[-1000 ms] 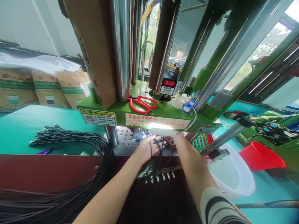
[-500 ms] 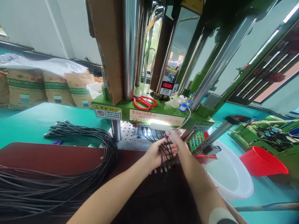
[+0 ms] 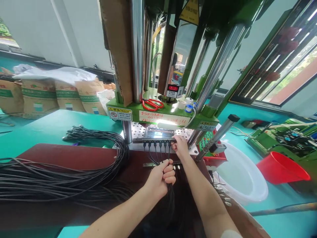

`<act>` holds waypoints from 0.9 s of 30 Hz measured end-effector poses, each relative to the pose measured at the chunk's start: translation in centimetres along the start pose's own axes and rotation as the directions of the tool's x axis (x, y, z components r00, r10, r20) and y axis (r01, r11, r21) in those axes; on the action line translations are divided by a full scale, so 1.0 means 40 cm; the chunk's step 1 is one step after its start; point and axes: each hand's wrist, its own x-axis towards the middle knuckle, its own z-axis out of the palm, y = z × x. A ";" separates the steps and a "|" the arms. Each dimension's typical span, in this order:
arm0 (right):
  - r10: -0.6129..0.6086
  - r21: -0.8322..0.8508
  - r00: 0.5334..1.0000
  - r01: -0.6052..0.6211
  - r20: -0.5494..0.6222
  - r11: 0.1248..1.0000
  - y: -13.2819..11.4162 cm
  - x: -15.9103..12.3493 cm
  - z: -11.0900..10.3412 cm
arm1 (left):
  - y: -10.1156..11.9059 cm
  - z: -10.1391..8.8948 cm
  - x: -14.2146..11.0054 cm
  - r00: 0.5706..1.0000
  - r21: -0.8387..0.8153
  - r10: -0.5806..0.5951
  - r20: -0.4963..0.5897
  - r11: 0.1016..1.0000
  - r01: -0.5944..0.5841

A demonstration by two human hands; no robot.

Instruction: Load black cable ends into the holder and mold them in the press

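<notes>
My left hand [image 3: 160,177] is closed around several black cables [image 3: 170,198], whose loose lengths hang below the fist. These cables fan up to a row of black plugs [image 3: 155,144] along the front of a metal mould plate [image 3: 158,134]. My right hand [image 3: 180,147] has its fingers curled on the right end of that plate's dark front bar. The plate lies on the perforated bed [image 3: 135,130] of a green press [image 3: 119,105], under a lit white lamp [image 3: 167,126]. Below it, a metal strip [image 3: 148,165] with shiny connector ends is partly hidden by my left hand.
A thick bundle of black cables [image 3: 109,145] curves over the brown board [image 3: 74,157] on the left. Red-handled scissors [image 3: 153,104] lie on the press. At right are a control box with green keys [image 3: 205,140], a white tub [image 3: 257,185] and a red bucket [image 3: 282,168].
My left hand has gone from loosely open under the cables to closed around them, lower down. The mould plate with the plugs has come forward on the bed, my right hand at its end.
</notes>
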 end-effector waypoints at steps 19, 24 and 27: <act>0.005 -0.210 0.998 0.010 0.069 0.978 0.036 -0.014 -0.213 | 0.720 0.007 -0.274 -0.194 0.605 0.976 -0.096 -0.098 -0.790; -0.023 -0.440 0.973 0.125 0.230 0.889 0.020 -0.012 -0.261 | 0.840 -0.206 -0.164 -0.304 0.924 0.938 -0.169 0.043 -0.380; -0.084 -0.587 0.957 0.238 0.277 0.774 0.023 0.004 -0.270 | 0.830 -0.278 -0.121 -0.185 0.940 0.958 -0.218 0.155 -0.305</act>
